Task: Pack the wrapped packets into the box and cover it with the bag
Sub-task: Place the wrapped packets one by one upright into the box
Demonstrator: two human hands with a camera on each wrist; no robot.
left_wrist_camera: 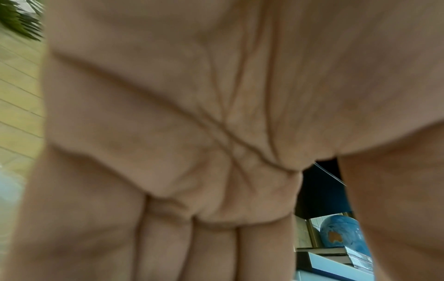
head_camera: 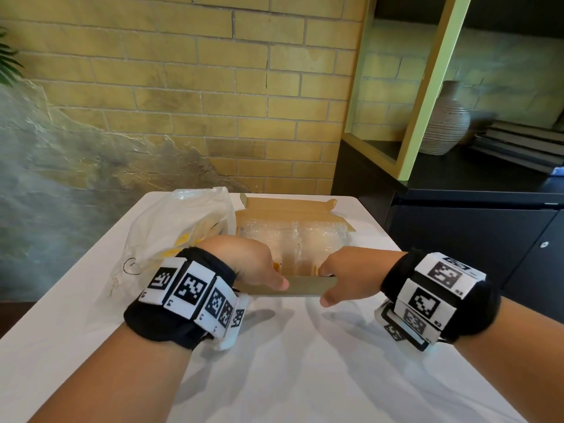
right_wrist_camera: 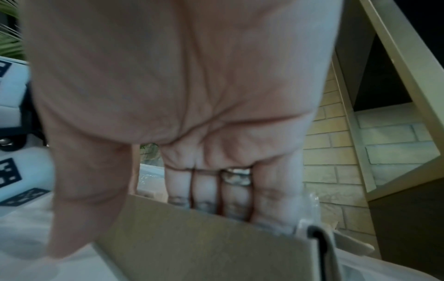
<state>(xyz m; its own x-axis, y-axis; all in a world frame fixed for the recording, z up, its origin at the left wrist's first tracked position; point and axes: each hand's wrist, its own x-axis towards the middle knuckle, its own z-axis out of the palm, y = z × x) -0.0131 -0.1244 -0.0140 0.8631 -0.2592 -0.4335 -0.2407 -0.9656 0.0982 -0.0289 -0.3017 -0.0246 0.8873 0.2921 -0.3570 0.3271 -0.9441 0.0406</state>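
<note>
An open cardboard box (head_camera: 290,209) stands at the far middle of the white table (head_camera: 274,377). Clear-wrapped packets (head_camera: 317,239) fill it side by side. A crumpled clear plastic bag (head_camera: 183,227) with yellow contents lies against the box's left side. My left hand (head_camera: 274,276) grips the left part of the near flap (head_camera: 305,286), thumb outside, fingers hidden inside the box. My right hand (head_camera: 328,285) grips the flap's right part the same way. In the right wrist view the fingers (right_wrist_camera: 204,186) disappear behind the flap (right_wrist_camera: 204,247). The left wrist view shows only my blurred palm (left_wrist_camera: 192,114).
A black cabinet (head_camera: 457,239) stands right of the table, bearing a ribbed vase (head_camera: 445,123) and stacked books (head_camera: 518,141). A brick wall rises behind the table. A blue globe (left_wrist_camera: 341,233) shows past my left hand. Bare tabletop lies between me and the box.
</note>
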